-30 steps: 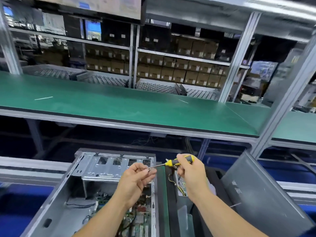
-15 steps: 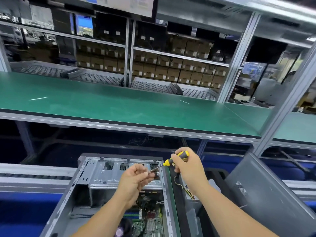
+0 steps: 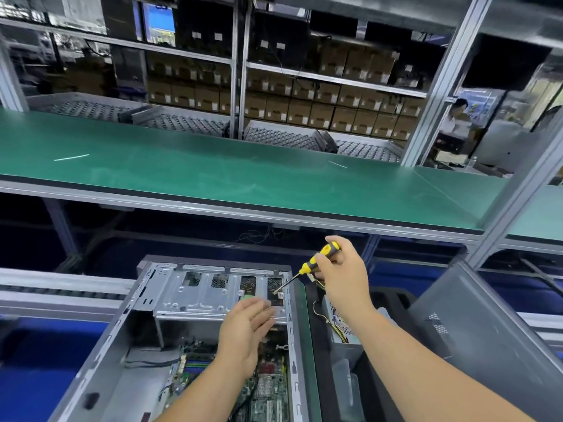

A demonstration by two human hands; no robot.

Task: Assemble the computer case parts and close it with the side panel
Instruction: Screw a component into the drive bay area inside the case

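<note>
An open grey computer case [image 3: 128, 345] lies on its side below me, its motherboard [image 3: 268, 388] showing. A silver drive cage [image 3: 198, 295] spans its far end. My right hand [image 3: 342, 275] grips a yellow and black screwdriver [image 3: 316, 261], whose tip points down-left onto the cage's right end. My left hand [image 3: 246, 333] hovers with straight fingers just below the cage and holds nothing. The grey side panel [image 3: 475, 336] leans tilted at the right.
A green workbench shelf [image 3: 243, 175] runs across above the case. A black bin [image 3: 350, 376] with a wired part stands right of the case. Metal frame posts [image 3: 438, 80] rise at the right. A person [image 3: 457, 117] stands far back right among shelves of boxes.
My left hand let go of the screwdriver tip, opened and dropped below the drive cage. My right hand tilted the screwdriver down so its tip reaches the cage's right end.
</note>
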